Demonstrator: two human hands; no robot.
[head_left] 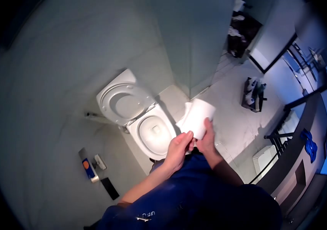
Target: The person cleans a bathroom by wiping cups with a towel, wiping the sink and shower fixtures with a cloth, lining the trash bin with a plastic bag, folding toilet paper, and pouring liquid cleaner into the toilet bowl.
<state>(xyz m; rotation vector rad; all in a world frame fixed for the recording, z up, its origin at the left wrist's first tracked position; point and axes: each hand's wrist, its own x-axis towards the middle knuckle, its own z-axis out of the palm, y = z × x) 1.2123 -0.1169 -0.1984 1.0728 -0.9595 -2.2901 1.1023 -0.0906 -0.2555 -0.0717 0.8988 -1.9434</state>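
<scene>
Right hand (206, 138): gripping roll (200, 117) from the side
Left hand (179, 150): pinching its near edge
Roll: trailing paper (183, 119), hanging beside bowl (142, 142)
Bowl: standing open under raised lid (127, 106)
Caddy (252, 108): holding white and dark items, indistinct

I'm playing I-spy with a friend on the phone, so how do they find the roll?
Look for the open white toilet. Just right of it in the picture, the person's left hand and right hand hold the roll. Unlike the toilet, also white, it has a loose flap of paper.
</scene>
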